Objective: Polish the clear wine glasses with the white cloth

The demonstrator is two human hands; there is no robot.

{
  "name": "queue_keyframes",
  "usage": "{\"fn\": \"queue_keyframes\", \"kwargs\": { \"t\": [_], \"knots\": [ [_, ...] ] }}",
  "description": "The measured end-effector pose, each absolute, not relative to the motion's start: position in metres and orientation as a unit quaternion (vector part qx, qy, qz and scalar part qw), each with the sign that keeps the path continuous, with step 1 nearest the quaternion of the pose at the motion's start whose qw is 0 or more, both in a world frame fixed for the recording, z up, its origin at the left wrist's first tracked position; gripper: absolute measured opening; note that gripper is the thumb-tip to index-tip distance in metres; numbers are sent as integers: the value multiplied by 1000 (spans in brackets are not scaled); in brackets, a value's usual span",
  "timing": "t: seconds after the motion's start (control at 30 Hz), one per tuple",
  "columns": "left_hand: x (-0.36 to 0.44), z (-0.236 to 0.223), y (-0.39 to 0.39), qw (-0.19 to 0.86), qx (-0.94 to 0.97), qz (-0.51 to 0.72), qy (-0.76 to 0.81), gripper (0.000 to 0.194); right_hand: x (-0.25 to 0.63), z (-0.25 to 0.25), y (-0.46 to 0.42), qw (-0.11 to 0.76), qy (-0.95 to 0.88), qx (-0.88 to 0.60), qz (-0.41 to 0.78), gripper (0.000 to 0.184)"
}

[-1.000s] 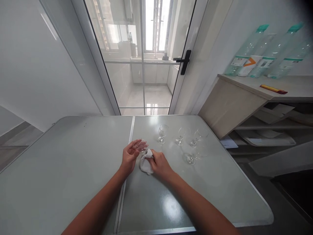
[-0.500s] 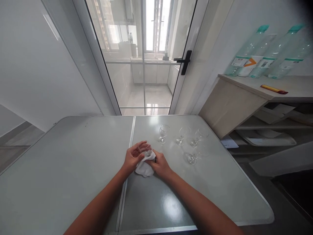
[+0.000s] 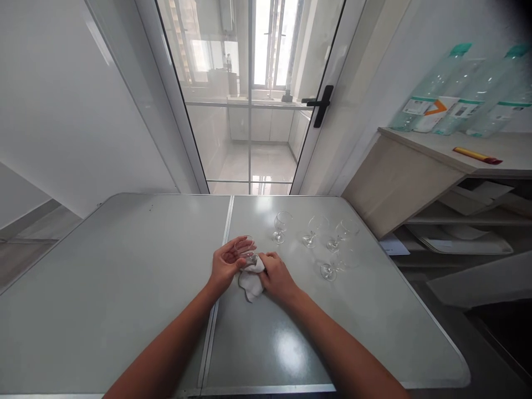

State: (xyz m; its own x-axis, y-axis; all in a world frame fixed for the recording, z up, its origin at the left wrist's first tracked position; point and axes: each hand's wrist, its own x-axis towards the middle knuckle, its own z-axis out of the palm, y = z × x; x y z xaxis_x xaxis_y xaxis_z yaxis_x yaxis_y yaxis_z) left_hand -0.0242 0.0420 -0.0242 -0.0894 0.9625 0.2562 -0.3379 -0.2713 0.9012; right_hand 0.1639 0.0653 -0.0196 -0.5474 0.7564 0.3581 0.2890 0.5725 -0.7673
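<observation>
My left hand is closed around the bowl of a clear stemmed glass, tilted just above the table. Against the lower part of that glass, my right hand grips a white cloth, whose loose end hangs down toward the tabletop. The glass's foot is hidden by the cloth and fingers. To the right of my hands stand several more stemmed glasses, among them an upright glass closest to the back and another glass nearer to me.
The pale table has a metal seam running front to back beside my left hand. Behind it is a glass door with a black handle. At right, a wooden shelf unit carries plastic bottles and a yellow-red packet.
My right hand and the cloth have shifted slightly to the right on the glass, and the cloth's hanging end looks narrower. The whole view has moved a little. Both hands keep their hold.
</observation>
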Motion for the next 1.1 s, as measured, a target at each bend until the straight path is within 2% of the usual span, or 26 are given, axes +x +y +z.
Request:
{"fn": "queue_keyframes", "kwargs": {
  "t": [0.1, 0.23, 0.3, 0.43, 0.5, 0.67, 0.77, 0.87, 0.93, 1.03, 1.1],
  "knots": [
    [-25, -24, 43, 493, 450, 659, 347, 68, 164, -20, 60, 375, -802, -349, 306, 23],
    [-23, -20, 44, 457, 439, 690, 349, 65, 168, -17, 58, 493, -730, -411, 235, 38],
    [-21, -18, 43, 440, 437, 698, 357, 62, 171, -13, 61, 506, -745, -386, 202, 44],
    [-19, -17, 44, 450, 402, 703, 377, 61, 170, -9, 65, 330, -869, -240, 281, 47],
    [-20, -18, 45, 455, 376, 706, 391, 58, 168, -10, 63, 272, -882, -232, 308, 51],
    [-26, -20, 50, 481, 347, 699, 399, 51, 167, -17, 61, 219, -920, -226, 235, 58],
    [-27, -23, 53, 512, 317, 693, 396, 49, 169, -21, 64, 212, -941, -221, 147, 48],
    [-27, -24, 55, 528, 291, 694, 393, 49, 169, -22, 62, 279, -922, -247, 104, 36],
    [-28, -24, 56, 529, 292, 697, 387, 49, 169, -19, 57, 349, -886, -274, 134, 33],
    [-30, -21, 56, 500, 298, 721, 375, 47, 164, -14, 50, 475, -754, -372, 259, 30],
    [-31, -18, 55, 461, 305, 746, 371, 47, 159, -13, 50, 526, -632, -428, 374, 22]
  ]
}}
